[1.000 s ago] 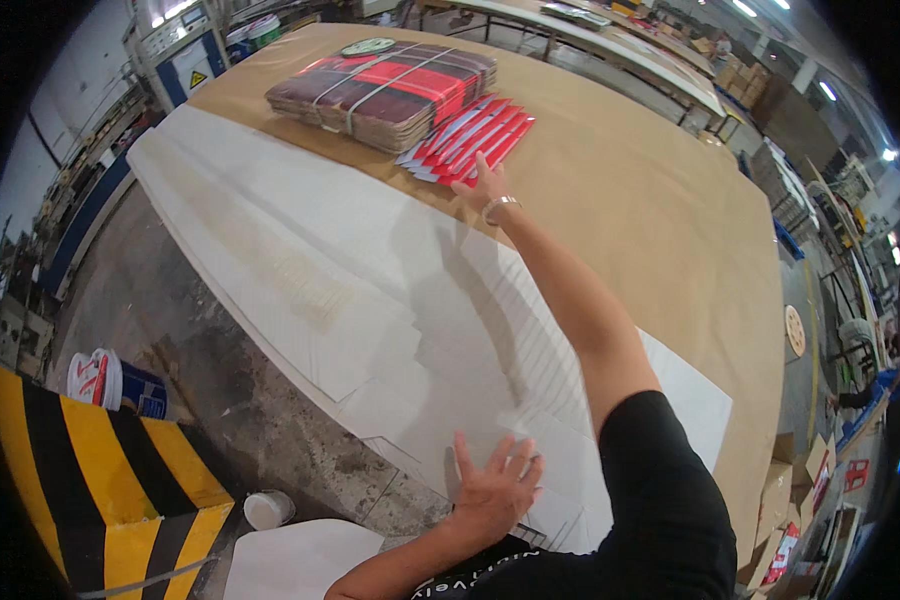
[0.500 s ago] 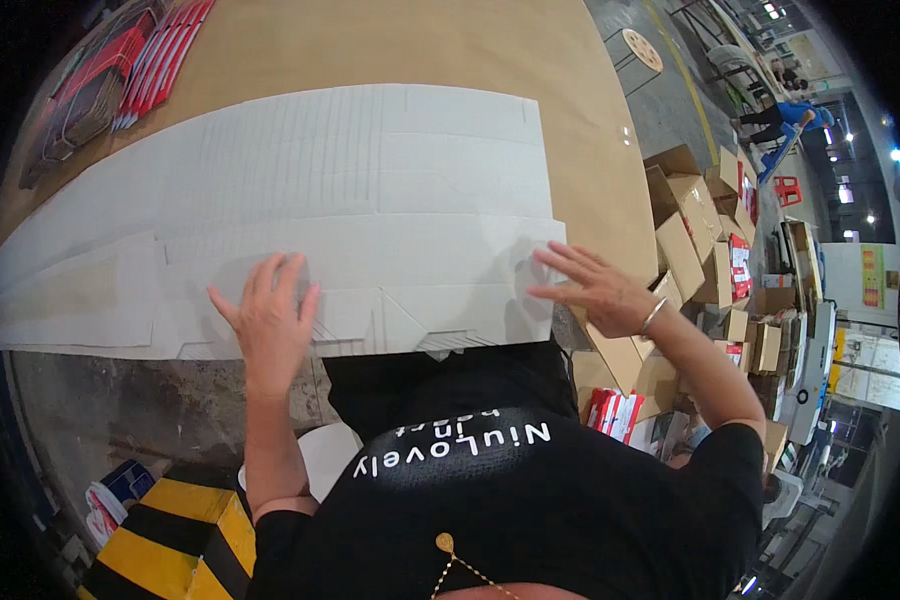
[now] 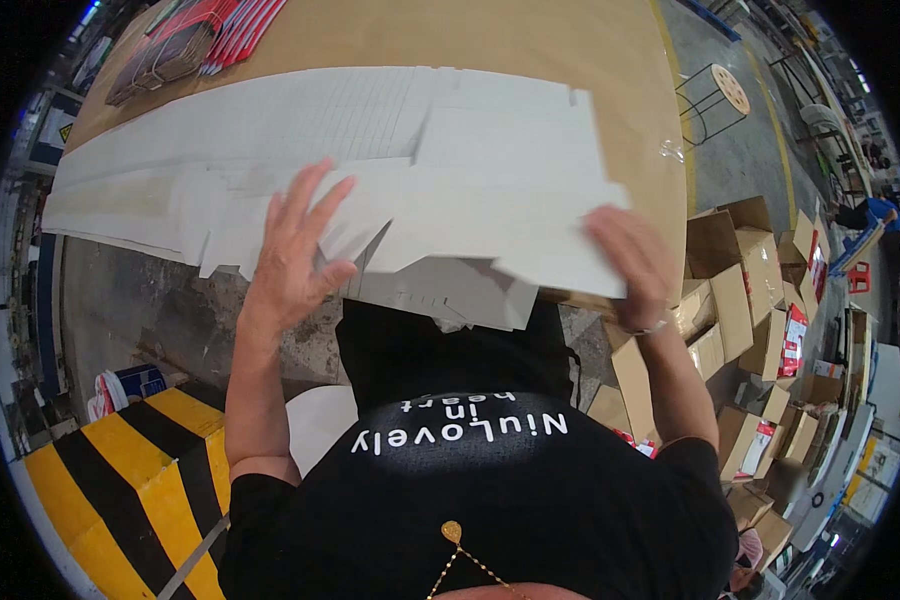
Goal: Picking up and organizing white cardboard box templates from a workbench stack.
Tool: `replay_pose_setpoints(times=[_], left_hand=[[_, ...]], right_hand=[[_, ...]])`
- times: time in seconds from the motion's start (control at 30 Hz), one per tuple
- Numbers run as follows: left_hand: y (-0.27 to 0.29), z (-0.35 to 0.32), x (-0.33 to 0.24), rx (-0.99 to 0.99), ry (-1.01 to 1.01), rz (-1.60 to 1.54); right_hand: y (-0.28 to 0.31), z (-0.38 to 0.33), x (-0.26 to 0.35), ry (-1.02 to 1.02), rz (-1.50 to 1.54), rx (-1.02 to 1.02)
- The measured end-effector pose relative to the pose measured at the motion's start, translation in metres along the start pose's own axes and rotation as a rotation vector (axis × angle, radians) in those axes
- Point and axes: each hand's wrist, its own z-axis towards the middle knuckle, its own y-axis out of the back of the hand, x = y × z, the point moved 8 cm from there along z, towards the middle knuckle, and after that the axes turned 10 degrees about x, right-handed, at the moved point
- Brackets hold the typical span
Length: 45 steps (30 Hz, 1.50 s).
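Note:
A white die-cut cardboard sheet [image 3: 510,170] with fold lines and slits lies across the near part of the brown table top. Its near right part is raised, and another white cardboard layer [image 3: 460,285] shows under it. Over the sheet's near middle, beside a lifted slit flap, my left hand [image 3: 292,250] is open with fingers spread. At the sheet's right edge my right hand [image 3: 632,262], slightly blurred, has its fingers over the top and grips that edge; its thumb is hidden.
Red-edged flat packs [image 3: 245,35] and a strapped bundle [image 3: 165,62] sit at the table's far left. Open brown cartons [image 3: 755,265] crowd the floor on the right, with a round-topped stool [image 3: 730,90] beyond. A yellow-and-black striped block [image 3: 135,455] stands at lower left.
The sheet's near right part has risen and uncovered the layer below. My right hand has closed on the edge. My left hand remains spread over the sheet. The view has shifted.

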Motion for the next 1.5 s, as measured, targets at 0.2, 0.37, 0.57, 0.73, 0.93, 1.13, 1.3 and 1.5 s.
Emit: replay_pose_setpoints(times=[0.2, 0.37, 0.57, 0.73, 0.93, 1.13, 1.3, 1.5], left_hand=[[-0.06, 0.057, -0.136, 0.253, -0.395, 0.077], [-0.164, 0.08, -0.189, 0.387, -0.6, 0.145], [-0.176, 0.094, -0.207, 0.262, -0.567, 0.136], [-0.186, 0.124, -0.197, 0.266, -0.233, -0.13], [-0.2, 0.098, -0.241, 0.078, -0.591, -0.007], [-0.171, 0.089, -0.225, 0.273, -0.824, 0.268], [-0.164, 0.132, -0.195, 0.463, -0.471, 0.027], [-0.167, 0.129, -0.196, 0.348, -0.381, -0.054]], right_hand=[[0.068, -0.115, -0.051, -0.35, -0.025, -0.231], [0.025, -0.254, -0.075, -0.694, 0.146, -0.147], [0.049, -0.224, -0.06, -0.619, -0.124, 0.126], [0.038, -0.235, -0.099, -1.601, 0.276, 0.131], [0.006, -0.133, -0.057, -0.573, -0.143, 0.079], [-0.022, -0.137, -0.043, -0.299, 0.071, 0.155], [-0.024, -0.13, -0.037, -0.208, 0.04, 0.148], [-0.031, -0.124, -0.018, -0.332, -0.19, 0.413]])
